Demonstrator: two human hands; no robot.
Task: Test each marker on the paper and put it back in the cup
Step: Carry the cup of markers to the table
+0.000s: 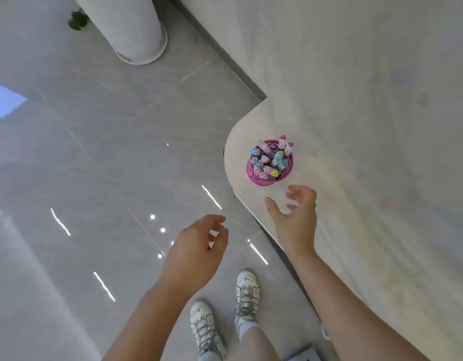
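The right grip (295,217) hovers over the table's rounded corner, fingers spread and loosely curved around nothing, thumb standing apart from them; that shape looks made to pluck a single marker from above. The left grip (196,246) hangs lower and to its left, off the table and over the floor (95,152), fingers slackly curled and also empty, probably kept free to pull a cap or steady a sheet. Just beyond the right grip's fingertips, not touching them, stands the pink mesh cup (267,181), set close to the table edge within easy reach. It is packed with markers (268,160) standing cap-up, so the colours read from overhead; a red-capped one (282,142) rises at the cup's far rim. Past the cup the pale table (355,113) stretches away to the right of the grip; I cannot make out any paper on it. Farthest off, a white cylindrical pot (131,27) stands on the floor.
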